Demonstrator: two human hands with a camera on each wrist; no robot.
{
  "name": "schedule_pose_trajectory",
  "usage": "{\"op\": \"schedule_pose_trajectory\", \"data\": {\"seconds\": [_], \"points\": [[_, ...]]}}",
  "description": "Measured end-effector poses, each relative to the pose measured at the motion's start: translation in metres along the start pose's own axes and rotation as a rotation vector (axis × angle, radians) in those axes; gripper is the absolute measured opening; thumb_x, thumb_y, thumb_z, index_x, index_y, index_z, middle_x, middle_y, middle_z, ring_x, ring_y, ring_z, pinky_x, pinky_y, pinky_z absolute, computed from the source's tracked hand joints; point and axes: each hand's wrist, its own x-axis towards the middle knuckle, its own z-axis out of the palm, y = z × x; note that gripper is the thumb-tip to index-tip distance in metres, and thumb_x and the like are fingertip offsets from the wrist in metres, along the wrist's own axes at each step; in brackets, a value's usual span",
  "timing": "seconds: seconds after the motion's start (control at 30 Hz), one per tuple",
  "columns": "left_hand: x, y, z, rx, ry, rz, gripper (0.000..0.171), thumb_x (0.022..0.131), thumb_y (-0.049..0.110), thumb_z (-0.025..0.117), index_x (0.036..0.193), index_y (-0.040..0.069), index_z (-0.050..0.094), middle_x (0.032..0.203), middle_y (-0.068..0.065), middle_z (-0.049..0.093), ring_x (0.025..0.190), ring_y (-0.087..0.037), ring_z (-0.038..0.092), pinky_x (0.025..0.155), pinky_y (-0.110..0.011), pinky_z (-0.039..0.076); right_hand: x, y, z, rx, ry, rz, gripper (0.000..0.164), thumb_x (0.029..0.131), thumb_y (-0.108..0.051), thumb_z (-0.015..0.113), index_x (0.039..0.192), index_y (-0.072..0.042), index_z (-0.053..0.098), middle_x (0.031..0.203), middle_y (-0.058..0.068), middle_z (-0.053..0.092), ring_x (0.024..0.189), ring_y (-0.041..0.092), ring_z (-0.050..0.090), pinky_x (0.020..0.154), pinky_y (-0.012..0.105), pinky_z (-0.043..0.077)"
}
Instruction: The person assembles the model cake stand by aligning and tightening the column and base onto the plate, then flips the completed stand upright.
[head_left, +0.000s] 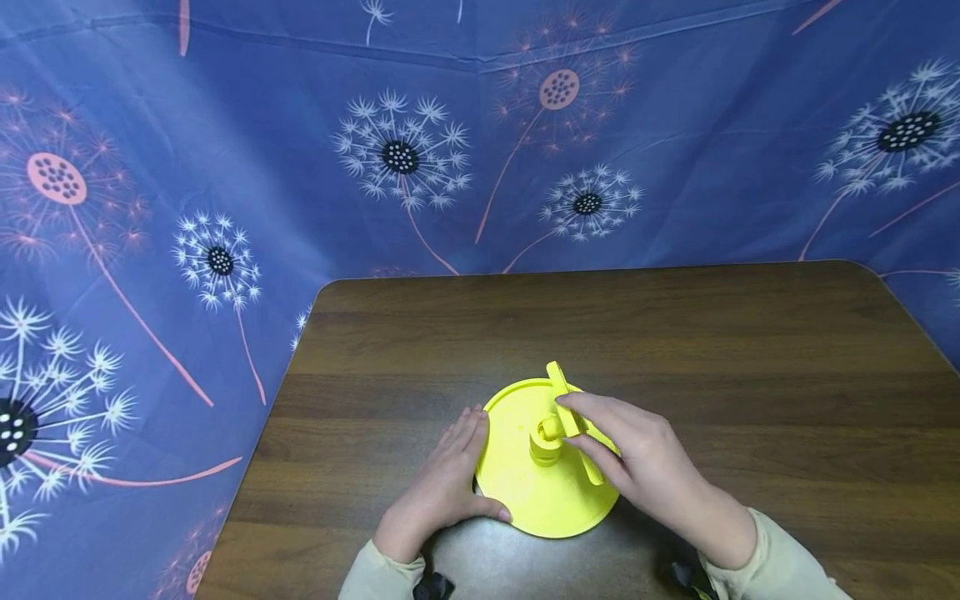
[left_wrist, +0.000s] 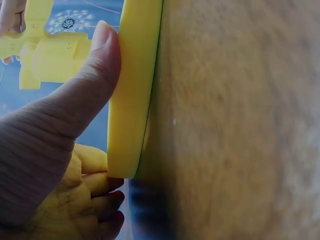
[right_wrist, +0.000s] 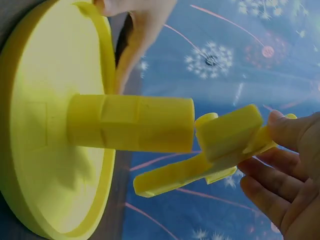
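A round yellow base [head_left: 517, 500] with a raised rim lies on the table, a short hollow post [right_wrist: 130, 122] standing at its centre. My left hand [head_left: 446, 479] holds the base at its left edge, the thumb over the rim and the fingers along the side. Between thumb and fingers, my right hand [head_left: 652, 458] pinches a yellow piece with several arms [right_wrist: 230, 132]. That piece is tilted, and its stub is right at the post's top end in the right wrist view. Small raised numbers mark the armed piece [left_wrist: 35, 25] in the left wrist view.
The brown wood-grain table [head_left: 750, 358] extends around the base, with rounded far corners. A blue cloth [head_left: 480, 167] with dandelion prints hangs behind it and on the left side. Dark straps show near both wrists.
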Motion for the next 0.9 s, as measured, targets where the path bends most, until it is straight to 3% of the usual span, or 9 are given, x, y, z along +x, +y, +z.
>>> {"op": "schedule_pose_trajectory", "data": {"seconds": [0.2,0.3,0.4,0.6,0.9], "points": [[0.001,-0.001,0.001,0.011,0.010,0.013,0.130,0.061,0.058,0.084,0.154,-0.001,0.016,0.161,-0.017,0.014,0.148,-0.031,0.010,0.118,-0.046,0.017,0.005,-0.005,0.010,-0.079,0.027,-0.230,0.034,0.106,-0.026,0.042,0.116,-0.006,0.067,0.109,-0.001,0.068,0.096,0.013,0.066,0.088,0.028,0.053],[0.001,-0.001,0.001,0.014,0.021,0.019,0.130,0.060,0.059,0.084,0.154,-0.002,0.017,0.161,-0.018,0.015,0.148,-0.032,0.011,0.118,-0.047,0.017,0.007,-0.008,0.012,-0.131,-0.006,-0.301,0.034,0.106,-0.015,0.035,0.117,-0.006,0.066,0.110,0.001,0.066,0.096,0.014,0.064,0.081,0.031,0.055],[0.002,-0.001,0.001,0.016,0.028,0.021,0.131,0.060,0.059,0.084,0.153,-0.003,0.017,0.160,-0.019,0.016,0.148,-0.032,0.012,0.118,-0.047,0.017,0.007,-0.011,0.014,-0.182,-0.060,-0.353,0.039,0.105,-0.006,0.028,0.120,-0.006,0.064,0.113,0.003,0.064,0.099,0.018,0.062,0.081,0.033,0.054],[0.001,0.000,0.001,0.007,0.035,0.022,0.130,0.060,0.058,0.085,0.153,-0.004,0.018,0.160,-0.019,0.015,0.148,-0.033,0.012,0.118,-0.049,0.018,0.005,-0.015,0.024,-0.267,-0.132,-0.419,0.047,0.103,0.000,0.022,0.121,-0.009,0.065,0.117,0.008,0.065,0.108,0.026,0.061,0.092,0.037,0.051],[0.002,-0.001,0.002,0.016,0.030,0.030,0.131,0.060,0.060,0.084,0.153,-0.004,0.018,0.160,-0.019,0.016,0.148,-0.033,0.011,0.118,-0.048,0.018,-0.003,-0.015,0.037,-0.365,-0.235,-0.452,0.053,0.103,-0.002,0.018,0.123,-0.012,0.066,0.118,0.008,0.064,0.110,0.027,0.058,0.097,0.035,0.048]]}}
